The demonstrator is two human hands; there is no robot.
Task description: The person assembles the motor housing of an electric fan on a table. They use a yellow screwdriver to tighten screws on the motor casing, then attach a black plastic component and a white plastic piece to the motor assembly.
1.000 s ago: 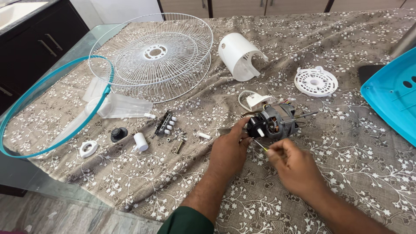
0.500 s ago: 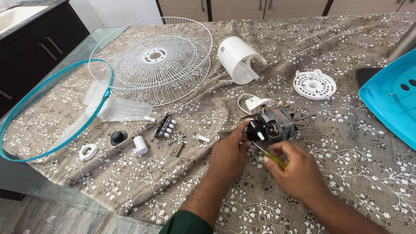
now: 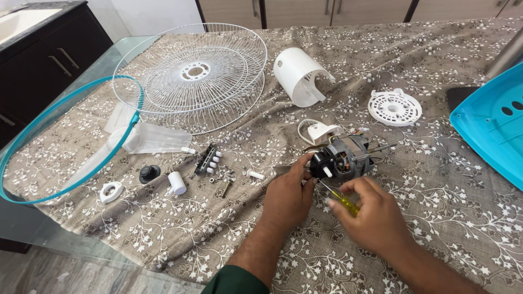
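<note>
A yellow-handled screwdriver (image 3: 342, 200) is pinched in the closed grip of the right hand (image 3: 370, 215), its tip apparently set against the fan motor (image 3: 343, 158). The motor is steadied on the cloth-covered table (image 3: 436, 179) by the left hand (image 3: 287, 193), fingers pressed to its near end. Farther off, small screws (image 3: 223, 175), a white motor cover (image 3: 298, 75) and wire fan guards (image 3: 193, 73) are laid out.
</note>
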